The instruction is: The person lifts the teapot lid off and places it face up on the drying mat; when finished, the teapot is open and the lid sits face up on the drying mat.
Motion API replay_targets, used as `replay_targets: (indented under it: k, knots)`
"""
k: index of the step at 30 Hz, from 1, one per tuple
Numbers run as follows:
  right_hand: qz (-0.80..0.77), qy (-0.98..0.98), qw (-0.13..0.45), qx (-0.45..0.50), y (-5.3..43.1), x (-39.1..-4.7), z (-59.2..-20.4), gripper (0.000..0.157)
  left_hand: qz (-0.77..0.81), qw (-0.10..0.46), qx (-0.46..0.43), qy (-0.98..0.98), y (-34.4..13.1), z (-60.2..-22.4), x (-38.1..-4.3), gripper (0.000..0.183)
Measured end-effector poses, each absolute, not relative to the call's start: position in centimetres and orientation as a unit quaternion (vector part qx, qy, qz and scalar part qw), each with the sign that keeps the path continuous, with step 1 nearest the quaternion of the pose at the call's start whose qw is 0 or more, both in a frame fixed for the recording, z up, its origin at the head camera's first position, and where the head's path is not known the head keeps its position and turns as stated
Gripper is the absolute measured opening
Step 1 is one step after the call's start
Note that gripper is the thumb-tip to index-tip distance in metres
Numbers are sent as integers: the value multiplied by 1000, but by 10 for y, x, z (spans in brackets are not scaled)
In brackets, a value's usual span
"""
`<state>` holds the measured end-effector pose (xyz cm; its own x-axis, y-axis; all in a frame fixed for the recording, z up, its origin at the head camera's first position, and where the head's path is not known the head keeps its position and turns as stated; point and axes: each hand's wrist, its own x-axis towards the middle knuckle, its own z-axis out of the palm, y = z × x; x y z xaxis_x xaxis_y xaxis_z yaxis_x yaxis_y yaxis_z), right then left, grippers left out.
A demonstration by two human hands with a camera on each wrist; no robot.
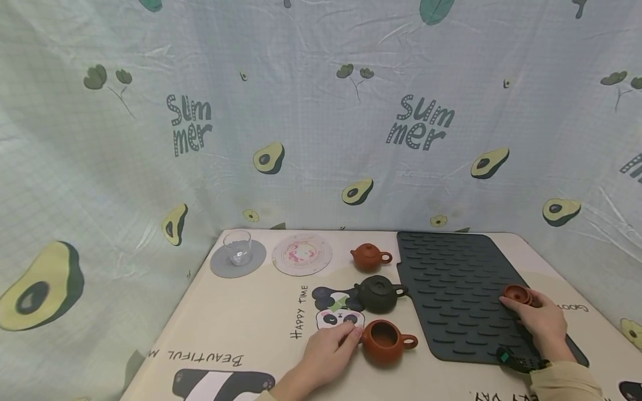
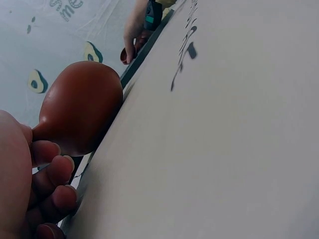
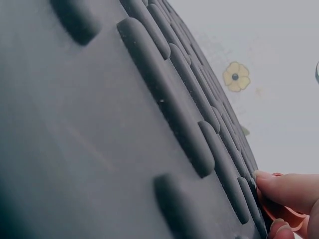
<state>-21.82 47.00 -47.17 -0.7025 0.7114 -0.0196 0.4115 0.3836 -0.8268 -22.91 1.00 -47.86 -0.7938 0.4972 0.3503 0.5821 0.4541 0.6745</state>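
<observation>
Round reddish-brown clay teapot (image 1: 383, 355) stands uncovered on the cream printed worktop (image 1: 251, 317), fingers of the left hand (image 1: 328, 350) clamped on its spout (image 2: 45, 130). Fingers of the right hand (image 1: 545, 324) pinch a small round reddish-brown clay piece (image 1: 516, 295) at the dark grey ribbed mat (image 1: 451, 295). Work appears partway: the round black teapot (image 1: 378, 295) and smaller reddish-brown teapot (image 1: 369, 258) behind carry lids; this pot lacks one.

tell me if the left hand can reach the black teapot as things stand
Likely yes: the black teapot sits just past the lidless reddish-brown teapot, with nothing over it, though the left hand would first have to let go of the lidless one.
</observation>
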Motion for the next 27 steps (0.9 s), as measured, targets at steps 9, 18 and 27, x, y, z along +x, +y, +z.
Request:
replay_targets:
  k: [9,18,27]
  knots:
    - [434,-813,173,-348,469,-218,-470,88,-415,60,-319,-850,10,-481,-229,36]
    - [432,-812,177,-350,468,-219,-471,90,-415,59,-318,-850,10,-479,-229,36]
    - [427,-814,175,-353,469,-220,-473,89,-419,49,-313,-851,10,-479,-229,37]
